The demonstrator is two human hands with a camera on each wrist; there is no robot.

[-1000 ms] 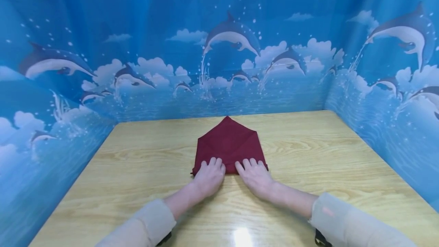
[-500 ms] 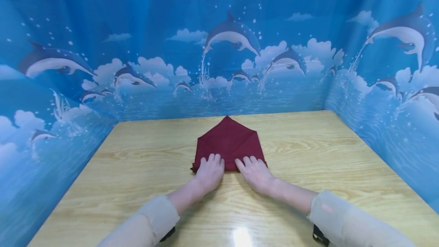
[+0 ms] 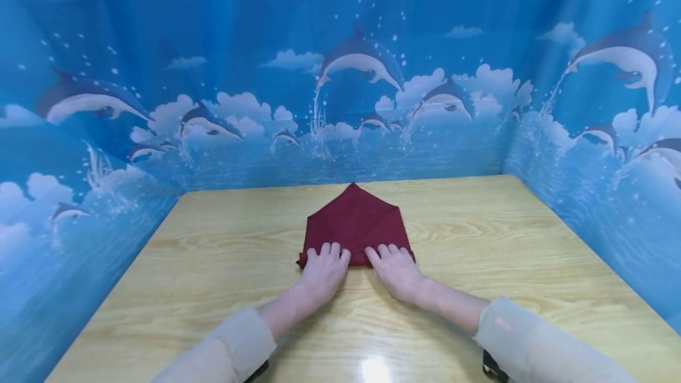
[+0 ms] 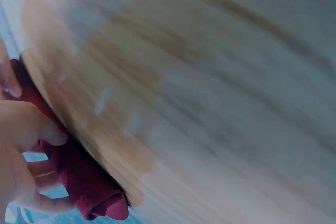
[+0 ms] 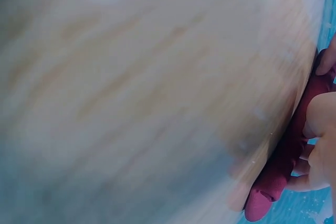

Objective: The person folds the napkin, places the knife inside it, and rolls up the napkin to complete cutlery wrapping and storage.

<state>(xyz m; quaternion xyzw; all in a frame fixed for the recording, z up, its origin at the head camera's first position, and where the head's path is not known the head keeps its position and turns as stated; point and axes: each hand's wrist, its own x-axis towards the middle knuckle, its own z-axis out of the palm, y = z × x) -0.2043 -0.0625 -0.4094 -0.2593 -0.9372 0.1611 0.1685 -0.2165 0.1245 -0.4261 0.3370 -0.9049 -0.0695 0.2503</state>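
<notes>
A dark red cloth (image 3: pixel 353 217) lies on the table with its far end coming to a point and its near edge rolled up. My left hand (image 3: pixel 324 270) grips the left half of that roll, and my right hand (image 3: pixel 396 272) grips the right half. In the left wrist view the thumb presses the near side of the roll (image 4: pixel 86 182) while the fingers reach over to the far side. The right wrist view has the same hold, with the roll's outer end (image 5: pixel 260 205) sticking out past the fingers. Both palms hide parts of the near edge.
The pale wood-grain table (image 3: pixel 213 265) extends to both sides of the cloth. Blue curtains (image 3: pixel 255 152) printed with dolphins hang along its back, left and right. A bright light reflection (image 3: pixel 375 368) shows on the tabletop near me.
Both hands have edged slightly away from me, and the rolled near edge has moved with them. The roll looks a little thicker. The head view has tilted slightly.
</notes>
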